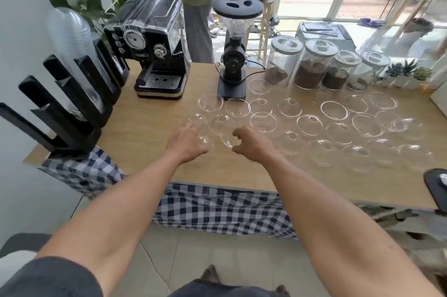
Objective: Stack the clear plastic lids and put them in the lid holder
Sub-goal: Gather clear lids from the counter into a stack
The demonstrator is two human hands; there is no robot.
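Observation:
Several clear dome lids (335, 110) lie spread over the wooden table (150, 151), from the middle to the right. My right hand (252, 144) curls thumb and fingers around the rim of one clear lid (226, 139) near the front of the spread. My left hand (187, 143) lies palm down just left of it, over another lid (205, 143); its fingertips are hidden. The black lid holder (70, 112) stands along the table's left edge, with a stack of clear plastic pieces (72, 40) in a far slot.
A black espresso machine (154, 47) and a coffee grinder (233, 54) stand at the back. Glass jars (312, 64) with coffee line the back right, beside small potted plants (408, 71). A person (196, 6) stands behind the table. A checked cloth (217, 209) hangs off the front edge.

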